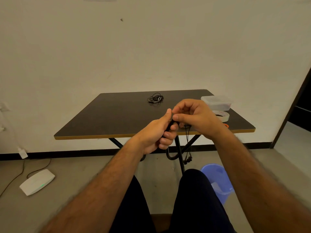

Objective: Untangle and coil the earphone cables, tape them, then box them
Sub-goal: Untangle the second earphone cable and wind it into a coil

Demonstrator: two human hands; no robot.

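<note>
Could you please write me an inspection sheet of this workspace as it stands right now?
Surface: dark table with a light edge band, on folding legs.
Job's things: tangled earphones lie at the far middle of the table; clear lidded box at the far right corner; tape roll just in front of it.
Clutter: a small orange item near the right edge, mostly hidden.
Grips: left hand and right hand both pinch a black earphone cable above the near edge.
Cables: the held cable's earbud ends dangle below the table.
Surroundings: white device with a green light and its wire on the floor; blue bin; plain wall.
</note>
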